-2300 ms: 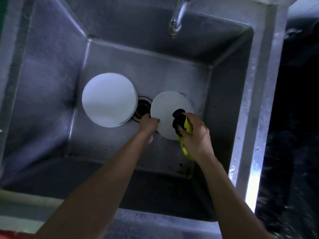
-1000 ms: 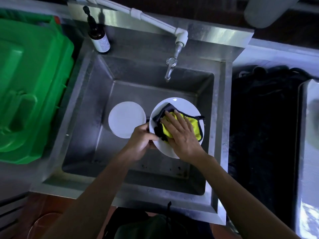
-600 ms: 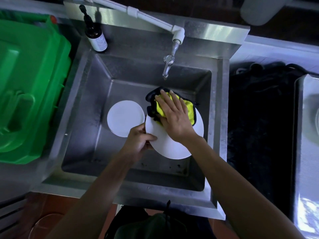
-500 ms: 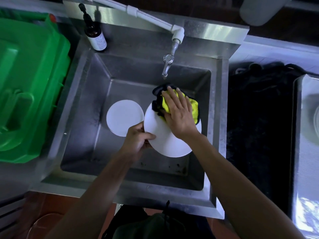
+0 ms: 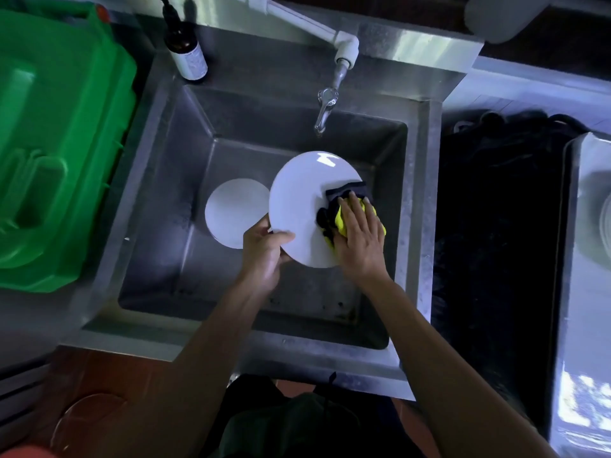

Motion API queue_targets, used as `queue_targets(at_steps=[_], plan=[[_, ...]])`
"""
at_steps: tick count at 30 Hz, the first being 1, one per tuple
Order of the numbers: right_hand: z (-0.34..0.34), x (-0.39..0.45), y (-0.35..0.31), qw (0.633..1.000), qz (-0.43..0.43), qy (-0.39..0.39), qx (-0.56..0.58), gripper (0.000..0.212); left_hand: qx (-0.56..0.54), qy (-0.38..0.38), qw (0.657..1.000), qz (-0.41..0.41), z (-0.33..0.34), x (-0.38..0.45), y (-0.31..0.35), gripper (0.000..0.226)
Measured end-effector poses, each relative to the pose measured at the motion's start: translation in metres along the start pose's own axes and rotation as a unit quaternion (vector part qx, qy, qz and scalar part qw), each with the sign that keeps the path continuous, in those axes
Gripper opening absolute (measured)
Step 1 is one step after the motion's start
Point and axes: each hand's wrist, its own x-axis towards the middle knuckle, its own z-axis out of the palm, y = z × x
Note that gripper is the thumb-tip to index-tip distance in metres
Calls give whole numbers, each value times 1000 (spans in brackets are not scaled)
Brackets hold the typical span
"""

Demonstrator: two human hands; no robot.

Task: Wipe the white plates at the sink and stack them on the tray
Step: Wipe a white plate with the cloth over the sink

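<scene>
A white plate (image 5: 302,200) is held up over the steel sink (image 5: 158,180), tilted toward me. My left hand (image 5: 264,252) grips its lower left rim, thumb on the face. My right hand (image 5: 360,239) presses a yellow and black cloth (image 5: 337,213) flat against the plate's right edge, fingers straight. A second white plate (image 5: 231,209) lies on the sink floor to the left, partly hidden behind the held plate and my left hand.
A tap (image 5: 325,107) hangs over the sink's back. A brown bottle (image 5: 186,51) stands at the back left corner. A green plastic crate (image 5: 56,143) sits left of the sink. A dark mat (image 5: 496,226) and a metal tray (image 5: 588,259) lie to the right.
My right hand slid the cloth from the plate's top down to its right edge. The held plate rose and tilted more toward me. Earlier it was lifted from the sink floor.
</scene>
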Motion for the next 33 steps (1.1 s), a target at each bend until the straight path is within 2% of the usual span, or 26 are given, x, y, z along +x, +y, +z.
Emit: queue_targets(at_steps=[5, 12, 17, 23, 25, 29, 33], plan=[[15, -21, -27, 1000, -6, -8, 28, 65, -37, 26, 999, -5, -1, 5, 3, 35], [26, -28, -69, 995, 48, -38, 76, 62, -60, 28, 997, -25, -1, 6, -3, 22], [26, -30, -84, 996, 5, -30, 78, 61, -93, 37, 995, -21, -3, 8, 1, 22], [27, -35, -64, 997, -60, -28, 34, 60, -111, 63, 992, -13, -4, 7, -1, 23], [32, -39, -56, 999, -39, -7, 25, 58, -107, 61, 992, -17, -3, 6, -2, 27], [40, -42, -45, 997, 55, 10, 44, 59, -101, 46, 994, -19, -8, 8, -4, 30], [36, -35, -35, 996, 73, 8, 44, 64, -87, 29, 995, -26, -13, 8, -7, 30]])
